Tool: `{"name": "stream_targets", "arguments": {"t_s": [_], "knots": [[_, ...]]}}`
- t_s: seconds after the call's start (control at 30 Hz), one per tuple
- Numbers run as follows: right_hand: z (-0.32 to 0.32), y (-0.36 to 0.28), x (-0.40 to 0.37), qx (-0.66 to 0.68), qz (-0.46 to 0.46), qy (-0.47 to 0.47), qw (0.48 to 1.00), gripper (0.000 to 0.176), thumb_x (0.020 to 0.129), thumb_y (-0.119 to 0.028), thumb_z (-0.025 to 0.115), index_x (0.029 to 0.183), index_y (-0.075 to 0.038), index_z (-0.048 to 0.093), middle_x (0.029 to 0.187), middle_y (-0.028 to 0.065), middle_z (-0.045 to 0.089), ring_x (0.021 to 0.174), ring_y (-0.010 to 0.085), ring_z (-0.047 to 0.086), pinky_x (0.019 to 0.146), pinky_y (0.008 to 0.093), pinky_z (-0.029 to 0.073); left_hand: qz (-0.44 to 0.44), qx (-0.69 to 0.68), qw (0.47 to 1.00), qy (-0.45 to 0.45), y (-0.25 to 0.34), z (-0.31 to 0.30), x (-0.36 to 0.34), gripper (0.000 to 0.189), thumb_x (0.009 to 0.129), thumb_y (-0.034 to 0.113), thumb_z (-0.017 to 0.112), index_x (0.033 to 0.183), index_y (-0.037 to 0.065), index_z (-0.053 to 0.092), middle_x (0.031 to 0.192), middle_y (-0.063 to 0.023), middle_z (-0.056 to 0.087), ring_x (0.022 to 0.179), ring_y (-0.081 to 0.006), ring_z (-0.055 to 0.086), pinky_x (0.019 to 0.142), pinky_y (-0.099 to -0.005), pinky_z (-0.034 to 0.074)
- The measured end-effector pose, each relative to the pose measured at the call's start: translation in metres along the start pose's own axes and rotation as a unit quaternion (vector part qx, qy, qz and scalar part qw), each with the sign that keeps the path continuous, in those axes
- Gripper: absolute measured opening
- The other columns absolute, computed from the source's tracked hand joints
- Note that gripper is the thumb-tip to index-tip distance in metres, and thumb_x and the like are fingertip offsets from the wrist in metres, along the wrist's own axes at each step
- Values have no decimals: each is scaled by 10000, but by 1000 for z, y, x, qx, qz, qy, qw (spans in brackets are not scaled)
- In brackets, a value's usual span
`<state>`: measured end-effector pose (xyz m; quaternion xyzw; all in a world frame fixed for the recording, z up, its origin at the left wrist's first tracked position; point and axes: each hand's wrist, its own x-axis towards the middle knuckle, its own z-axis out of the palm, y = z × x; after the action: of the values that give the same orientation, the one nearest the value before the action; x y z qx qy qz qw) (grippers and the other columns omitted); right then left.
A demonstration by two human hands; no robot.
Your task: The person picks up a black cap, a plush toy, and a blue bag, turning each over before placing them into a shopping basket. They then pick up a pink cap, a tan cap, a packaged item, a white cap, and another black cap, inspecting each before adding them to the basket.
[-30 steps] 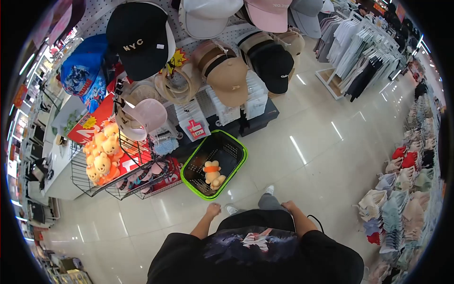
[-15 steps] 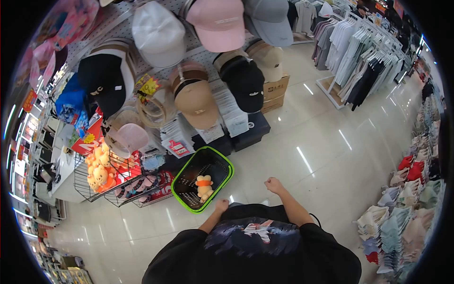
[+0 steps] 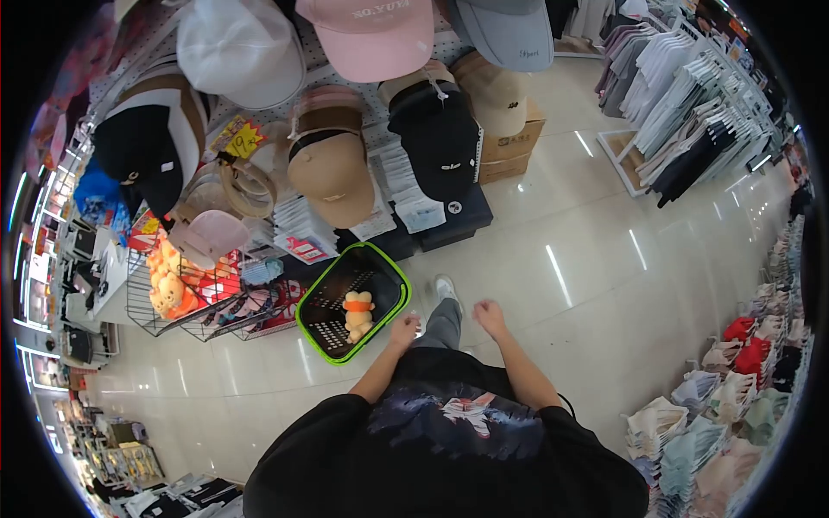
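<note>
My left hand is loosely curled just right of a black basket with a bright green rim, and nothing shows in it. A small cream plush toy with an orange band lies inside the basket. My right hand hangs in front of my body over the floor, fingers curled in, holding nothing visible. Beyond the basket, a tan cap and a black cap hang over stacked white packets. A pink cap and a white cap are higher up.
A wire rack with orange plush toys stands left of the basket. A cardboard box sits by the cap display. Clothes racks stand at the upper right, and hanging garments line the lower right.
The cap display, basket and wire rack have shifted left and up in view. My foot and grey trouser leg now show between my hands. Both hands have risen slightly in view.
</note>
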<state>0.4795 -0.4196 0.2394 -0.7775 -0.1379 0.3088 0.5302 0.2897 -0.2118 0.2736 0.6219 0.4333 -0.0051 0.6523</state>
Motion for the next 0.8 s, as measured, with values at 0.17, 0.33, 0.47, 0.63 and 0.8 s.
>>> {"name": "stream_targets", "arguments": {"t_s": [0.17,0.33,0.47,0.63,0.8], "knots": [[-37,-211,81,114,-161,84,977,153,942,-124,527,927,12,596,778,66,633,704,114,594,660,251,479,171,-43,984,37,167,-1,16,182,966,160,507,958,10,610,817,-37,629,725,-101,588,662,-234,472],[-77,-382,125,160,-321,118,926,143,935,-75,555,1052,5,577,875,69,643,783,99,608,697,238,483,363,-117,922,64,346,-12,48,212,969,168,525,1035,-8,624,857,-43,636,760,-101,563,689,-248,446],[-82,-446,146,57,-406,142,901,247,898,-74,602,1133,-3,573,903,91,657,814,136,626,705,261,488,503,-36,856,112,434,-2,67,220,957,145,532,1062,-28,617,1003,-98,632,900,-148,598,814,-275,467],[-62,-466,155,-26,-463,172,869,390,805,-92,703,1170,-19,585,955,129,664,863,234,640,732,318,505,548,116,816,141,464,9,73,220,872,111,593,1065,14,639,1075,-155,606,970,-292,584,882,-350,445],[-53,-467,165,18,-492,202,847,260,785,-22,718,1030,-5,631,870,118,671,755,213,651,697,288,514,551,141,811,137,461,7,79,155,849,114,606,963,11,628,1116,-152,594,1038,-322,550,935,-382,407]]}}
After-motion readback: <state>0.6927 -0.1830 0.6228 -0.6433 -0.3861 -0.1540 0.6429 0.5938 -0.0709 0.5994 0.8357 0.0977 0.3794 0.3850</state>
